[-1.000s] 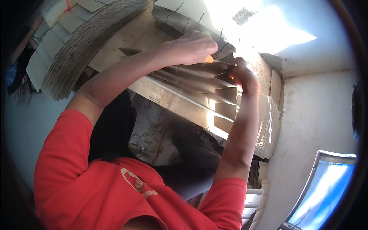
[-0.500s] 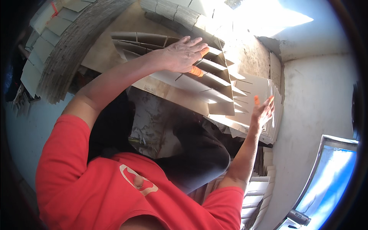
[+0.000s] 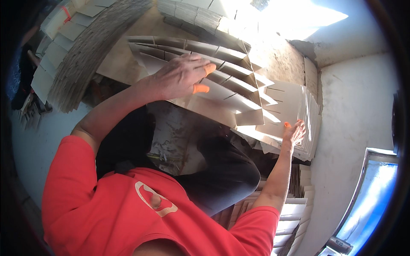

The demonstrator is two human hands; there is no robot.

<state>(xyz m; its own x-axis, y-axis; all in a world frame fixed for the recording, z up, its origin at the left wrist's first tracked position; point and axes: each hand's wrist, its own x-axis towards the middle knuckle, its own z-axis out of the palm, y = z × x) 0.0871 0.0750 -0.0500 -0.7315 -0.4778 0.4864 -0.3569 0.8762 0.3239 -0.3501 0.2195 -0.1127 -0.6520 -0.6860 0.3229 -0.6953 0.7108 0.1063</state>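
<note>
A partly assembled cardboard divider [image 3: 239, 81] lies in front of me, its long slotted strips standing on edge in rows. At its right end a cross strip [image 3: 252, 117] runs across them. My left hand [image 3: 181, 77] is over the strips' near side, fingers spread and slightly bent, orange covers on the thumb and a finger. Whether it touches the strips I cannot tell. To the right, my right hand [image 3: 294, 134] is at the near edge of a stack of slotted cardboard sheets [image 3: 284, 98]. Its fingers are apart, with orange covers, and no sheet shows in its grasp.
A tall pile of finished-looking cardboard dividers [image 3: 94, 47] curves along the left, and another pile [image 3: 192, 17] lies at the back. More cardboard pieces [image 3: 290, 213] stand low on the right. A pale wall [image 3: 354, 102] closes off the right side.
My left hand has drawn back left and nearer to me along the divider. My right hand has come slightly nearer. The cross strip now shows less of its face.
</note>
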